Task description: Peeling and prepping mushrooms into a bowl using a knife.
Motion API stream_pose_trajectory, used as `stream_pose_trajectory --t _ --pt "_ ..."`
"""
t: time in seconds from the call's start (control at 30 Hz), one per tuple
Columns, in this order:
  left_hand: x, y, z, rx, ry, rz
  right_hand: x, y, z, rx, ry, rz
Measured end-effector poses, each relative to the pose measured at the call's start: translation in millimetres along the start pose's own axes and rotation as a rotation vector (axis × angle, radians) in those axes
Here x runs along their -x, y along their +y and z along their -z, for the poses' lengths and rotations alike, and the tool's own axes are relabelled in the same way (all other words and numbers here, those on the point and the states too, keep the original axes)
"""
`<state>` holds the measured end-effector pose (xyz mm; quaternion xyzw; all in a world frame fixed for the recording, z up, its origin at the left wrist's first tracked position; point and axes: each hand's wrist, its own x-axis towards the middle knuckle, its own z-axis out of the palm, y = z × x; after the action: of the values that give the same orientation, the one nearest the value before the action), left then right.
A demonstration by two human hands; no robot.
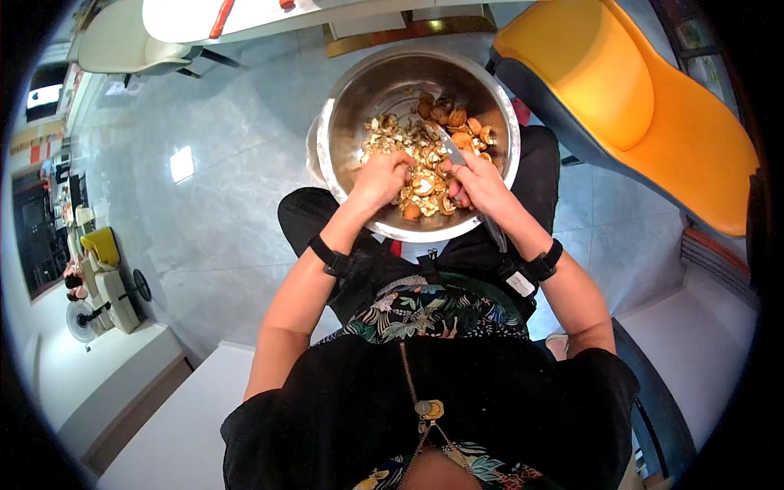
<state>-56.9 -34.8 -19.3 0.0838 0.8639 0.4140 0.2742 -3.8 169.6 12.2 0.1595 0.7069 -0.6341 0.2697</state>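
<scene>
A large stainless steel basin (pixel 421 229) rests at my knees, holding cracked walnuts (pixel 463 142), shell halves and a heap of pale broken pieces (pixel 383 138). My right hand (pixel 481 184) grips a knife (pixel 452 149), its blade pointing up and left over the nuts. Below the right wrist shows a dark handle-like piece (pixel 495 234); I cannot tell if it belongs to the knife. My left hand (pixel 383 177) is over the left part of the heap with fingers curled down. Whether anything is between those fingertips is hidden.
An orange chair (pixel 618 104) stands close on the right. Beyond the basin runs a white table (pixel 343 7) with a red object (pixel 221 18) on it. A pale chair (pixel 128 40) is at the far left. Further left are a fan (pixel 82 320) and a person (pixel 75 282).
</scene>
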Motion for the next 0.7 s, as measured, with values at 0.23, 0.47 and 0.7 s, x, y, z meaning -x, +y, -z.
stream_pose_trajectory --t 0.23,0.47,0.7 --pt "14.3 8.0 -32.1 -0.639 -0.084 -0.173 4.7 31.3 6.1 -0.051 0.006 -0.028" --pt "14.6 -7.6 -25.7 -0.112 -0.059 -0.093 21.2 19.5 1.4 -0.096 -0.032 -0.011" --pt "45.0 38.5 -6.1 0.837 -0.112 0.175 19.3 -0.1 -37.0 -0.153 0.054 0.146"
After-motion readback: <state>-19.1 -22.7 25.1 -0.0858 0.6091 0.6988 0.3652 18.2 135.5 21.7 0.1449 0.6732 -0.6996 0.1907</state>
